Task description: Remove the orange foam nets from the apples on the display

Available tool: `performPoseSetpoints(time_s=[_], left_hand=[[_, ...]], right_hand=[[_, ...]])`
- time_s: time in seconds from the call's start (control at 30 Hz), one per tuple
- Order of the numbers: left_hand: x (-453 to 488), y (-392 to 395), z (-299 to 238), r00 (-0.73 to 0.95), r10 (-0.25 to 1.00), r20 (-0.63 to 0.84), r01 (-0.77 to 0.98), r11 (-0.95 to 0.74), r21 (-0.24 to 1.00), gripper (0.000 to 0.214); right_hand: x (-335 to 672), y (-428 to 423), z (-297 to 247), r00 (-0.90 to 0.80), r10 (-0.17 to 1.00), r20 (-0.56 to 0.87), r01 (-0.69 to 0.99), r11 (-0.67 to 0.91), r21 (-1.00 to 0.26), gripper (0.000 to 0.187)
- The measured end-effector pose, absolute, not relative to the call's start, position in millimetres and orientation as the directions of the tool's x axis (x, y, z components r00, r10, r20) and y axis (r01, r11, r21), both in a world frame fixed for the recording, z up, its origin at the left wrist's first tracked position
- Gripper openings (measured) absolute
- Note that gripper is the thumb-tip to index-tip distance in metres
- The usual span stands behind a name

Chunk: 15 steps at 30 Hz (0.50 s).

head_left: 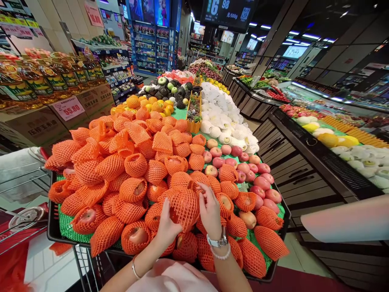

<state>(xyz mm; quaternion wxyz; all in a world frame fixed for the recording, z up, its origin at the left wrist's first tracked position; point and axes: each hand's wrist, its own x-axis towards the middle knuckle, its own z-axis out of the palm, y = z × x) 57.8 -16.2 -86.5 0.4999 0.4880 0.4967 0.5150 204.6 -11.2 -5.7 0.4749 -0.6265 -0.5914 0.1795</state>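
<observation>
1. While the two hands are meeting over the front of the pile, they're both holding just one netted apple (184, 206), right at the front middle of the heap on the display tray (52, 232).
2. Left hand (166, 227) is cupping it from below and from the left side, with the fingers curling tight onto the orange mesh.
3. Right hand (209, 210) is gripping the right side, fingertips pressing onto the top of the net. So both grips are closing on that single fruit.
4. Wrists: one thin bangle (134, 267) is sitting on the left, and one watch (218, 241) plus one bead bracelet (221, 256) are sitting on the right. That's three pieces total.
5. Orange-netted apples (133, 164) are filling most of the tray. I'm seeing dozens, too many and too overlapped to be counting exactly.
6. Bare apples (243, 167) are lying in a strip along the right side, roughly twenty of them.
7. Behind those, a heap of white-netted fruit (225, 117) is piling up, and I can't count it.
8. Off to the left, about six oil bottles (45, 79) are standing in a row over one price card (68, 108) reading 55.80.
9. One screen (227, 12) is hanging overhead, showing 6.98.
</observation>
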Motion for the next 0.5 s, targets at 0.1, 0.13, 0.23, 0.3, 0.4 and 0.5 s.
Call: performPoseSetpoints(time_s=[0.1, 0.13, 0.23, 0.3, 0.4, 0.5], left_hand=[[60, -12, -72, -0.074, 0.994, -0.081, -0.125, 0.072, 0.990, 0.090], [60, -10, -68, -0.096, 0.990, -0.102, -0.143, 0.088, 0.986, 0.089], [57, -8, -58, -0.160, 0.979, -0.123, -0.174, 0.095, 0.980, 0.086], [55, -8, -54, -0.219, 0.968, -0.123, -0.188, 0.082, 0.979, 0.083], [53, -8, -49, -0.274, 0.957, -0.091, -0.212, 0.032, 0.977, 0.080], [53, -8, -46, -0.306, 0.951, -0.043, -0.223, -0.028, 0.974, 0.079]], right_hand=[[208, -12, -1, 0.135, 0.925, 0.354, 0.519, 0.238, -0.821, 0.030], [208, -14, 0, 0.102, 0.929, 0.357, 0.511, 0.259, -0.820, 0.030], [202, -23, 3, 0.047, 0.936, 0.349, 0.548, 0.268, -0.792, 0.044], [194, -28, 0, 0.054, 0.938, 0.343, 0.592, 0.247, -0.767, 0.050], [181, -33, -8, 0.086, 0.927, 0.365, 0.614, 0.240, -0.752, 0.034], [172, -35, -13, 0.098, 0.914, 0.395, 0.622, 0.253, -0.741, 0.041]])
